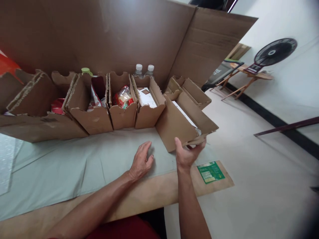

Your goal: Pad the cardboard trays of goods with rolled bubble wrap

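Observation:
My right hand (187, 153) grips the near corner of a cardboard tray box (174, 124) at the right end of a row, thumb on its front wall and fingers under its base. A white item lies inside it. My left hand (141, 161) rests on the pale green sheet (74, 166) just left of that box, fingers bent loosely and holding nothing. The other boxes in the row hold a white card (147, 97), a red snack packet (123, 97) and more packets (94, 98).
A tall cardboard wall (112, 33) stands behind the row, with two water bottles (143, 70) and a green cap (86, 70) against it. A flat cardboard piece with a green label (210, 172) lies at the table's right corner. A fan (274, 51) and folding stand (239, 78) are on the floor to the right.

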The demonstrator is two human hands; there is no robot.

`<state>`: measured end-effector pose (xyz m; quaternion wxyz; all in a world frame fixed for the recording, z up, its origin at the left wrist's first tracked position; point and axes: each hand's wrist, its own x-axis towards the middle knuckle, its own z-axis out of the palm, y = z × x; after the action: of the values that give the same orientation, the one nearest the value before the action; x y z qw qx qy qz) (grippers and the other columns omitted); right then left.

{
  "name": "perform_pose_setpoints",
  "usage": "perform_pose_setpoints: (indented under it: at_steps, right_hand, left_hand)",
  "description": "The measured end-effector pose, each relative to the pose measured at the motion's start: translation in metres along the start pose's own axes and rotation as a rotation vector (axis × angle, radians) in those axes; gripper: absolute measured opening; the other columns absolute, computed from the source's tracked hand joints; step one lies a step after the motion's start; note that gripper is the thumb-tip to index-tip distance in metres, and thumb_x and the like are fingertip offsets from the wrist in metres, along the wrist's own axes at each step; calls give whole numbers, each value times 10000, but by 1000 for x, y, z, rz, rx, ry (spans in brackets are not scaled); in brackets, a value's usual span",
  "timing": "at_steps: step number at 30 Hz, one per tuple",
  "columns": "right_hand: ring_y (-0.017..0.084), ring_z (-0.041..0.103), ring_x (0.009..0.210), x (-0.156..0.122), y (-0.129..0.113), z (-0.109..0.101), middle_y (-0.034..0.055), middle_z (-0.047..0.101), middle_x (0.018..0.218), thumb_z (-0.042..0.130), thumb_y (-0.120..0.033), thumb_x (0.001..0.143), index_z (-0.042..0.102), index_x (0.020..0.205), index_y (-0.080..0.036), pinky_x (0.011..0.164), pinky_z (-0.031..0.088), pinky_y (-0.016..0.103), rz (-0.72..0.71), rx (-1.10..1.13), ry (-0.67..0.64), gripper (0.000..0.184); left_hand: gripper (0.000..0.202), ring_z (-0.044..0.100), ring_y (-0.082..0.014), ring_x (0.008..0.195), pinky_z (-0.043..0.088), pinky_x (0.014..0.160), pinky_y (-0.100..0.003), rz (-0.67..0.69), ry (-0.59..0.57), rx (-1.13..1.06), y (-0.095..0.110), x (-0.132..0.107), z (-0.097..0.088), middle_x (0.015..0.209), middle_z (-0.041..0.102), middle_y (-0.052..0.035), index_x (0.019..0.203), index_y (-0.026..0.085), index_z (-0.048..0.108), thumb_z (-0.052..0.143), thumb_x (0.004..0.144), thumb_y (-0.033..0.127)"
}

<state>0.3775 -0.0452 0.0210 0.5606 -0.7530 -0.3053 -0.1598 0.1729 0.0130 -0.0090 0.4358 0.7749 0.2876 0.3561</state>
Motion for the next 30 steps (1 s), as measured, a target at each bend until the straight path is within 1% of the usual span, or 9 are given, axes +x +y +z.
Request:
perform_pose_setpoints:
  at_steps: [2, 6, 9, 12, 14, 17, 24, 28, 30]
  right_hand:
    - [382, 395, 1485, 14, -8, 26, 262, 305, 1602, 777, -553, 758, 107, 1620, -167, 1096, 488, 572, 27, -4, -24, 1157]
    - [425, 240, 1555, 31, -26, 63, 319, 270, 1608, 793, -555, 718, 162, 1592, -83, 1229, 258, 655, 34, -37, -93, 1177]
    - [408, 255, 1551, 20, -30, 57, 289, 300, 1613, 753, -575, 764, 304, 1551, -121, 1219, 290, 640, 4, -72, -164, 1013]
    - [365, 442, 1439, -2, -28, 37, 253, 466, 1497, 629, -533, 879, 473, 1441, -141, 1175, 389, 583, -57, -86, -257, 703]
    - [336, 511, 1372, -10, -29, 31, 227, 537, 1426, 579, -479, 910, 506, 1414, -151, 1152, 426, 549, -118, -89, -324, 606]
    - [323, 477, 1413, -9, -35, 38, 226, 510, 1477, 557, -424, 904, 460, 1469, -143, 1163, 423, 530, -169, -113, -375, 639]
    - [345, 409, 1485, 13, -38, 64, 214, 412, 1607, 553, -357, 854, 378, 1547, -157, 1146, 424, 572, -153, -177, -494, 743]
    - [349, 503, 1405, 17, -45, 53, 215, 532, 1509, 536, -366, 864, 524, 1437, -148, 1109, 458, 561, -162, -169, -428, 613]
    - [308, 633, 1220, 21, -61, 47, 186, 637, 1370, 509, -364, 903, 568, 1397, -169, 1051, 506, 514, -185, -124, -390, 534]
  left_hand:
    - [595, 554, -321, 1376, 441, 1185, -568, 0, -1, 3, 1, 1, 0, 1462, 599, -171, 1435, 171, 548, 564, 840, 166]
    - [583, 549, -318, 1381, 463, 1169, -560, 4, -12, 13, 3, 1, -2, 1476, 586, -169, 1423, 173, 564, 558, 841, 151]
    - [536, 560, -318, 1367, 504, 1131, -549, 6, -23, 18, 4, 1, -4, 1476, 585, -168, 1378, 178, 606, 561, 844, 150]
    - [494, 562, -320, 1364, 482, 1153, -549, 10, -27, 20, 3, 0, -4, 1458, 596, -172, 1312, 172, 655, 575, 826, 134]
    - [481, 558, -315, 1369, 463, 1172, -543, 12, -29, 22, 3, 0, -3, 1458, 596, -165, 1289, 180, 670, 580, 819, 126]
    - [464, 561, -320, 1363, 466, 1164, -550, 14, -35, 31, 3, 1, -4, 1458, 592, -174, 1278, 169, 675, 581, 826, 127]
    - [442, 576, -323, 1338, 506, 1113, -559, 19, -44, 45, 3, 1, -3, 1453, 597, -175, 1249, 185, 685, 586, 823, 116]
    - [424, 559, -325, 1356, 471, 1145, -577, 6, -46, 43, 4, 1, -3, 1444, 607, -170, 1235, 191, 693, 584, 832, 118]
    - [427, 557, -323, 1360, 472, 1147, -575, -1, -51, 37, 4, 1, -3, 1442, 609, -165, 1234, 194, 695, 585, 829, 116]
